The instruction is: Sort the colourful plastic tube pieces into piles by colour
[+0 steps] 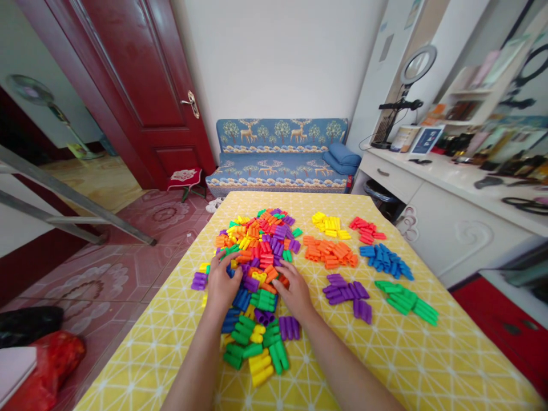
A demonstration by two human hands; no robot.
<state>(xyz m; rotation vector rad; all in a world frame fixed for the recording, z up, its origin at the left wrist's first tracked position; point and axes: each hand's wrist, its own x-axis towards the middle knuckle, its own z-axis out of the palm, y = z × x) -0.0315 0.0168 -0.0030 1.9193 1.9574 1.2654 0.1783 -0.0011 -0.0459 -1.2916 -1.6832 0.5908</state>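
Observation:
A mixed heap of ribbed plastic building blocks (261,249) in red, orange, yellow, green, blue and purple lies on the table. My left hand (221,284) rests at the heap's left side, thumb and fingers apart, near blue and purple blocks. On the right side, my right hand (296,290) has its fingers spread over the edge, close to some orange blocks (269,274). I see nothing held in either hand, though some fingertips are partly lost among the blocks. Between my forearms lie looser green blocks (243,330) and yellow blocks (261,367).
To the right are single-colour groups: yellow blocks (330,224), red blocks (367,229), orange blocks (331,252), blue blocks (386,261), purple blocks (345,290) and green blocks (406,302). A yellow patterned cloth (334,365) covers the table. Beyond stands a blue sofa (278,162); a white dresser (454,211) flanks the right.

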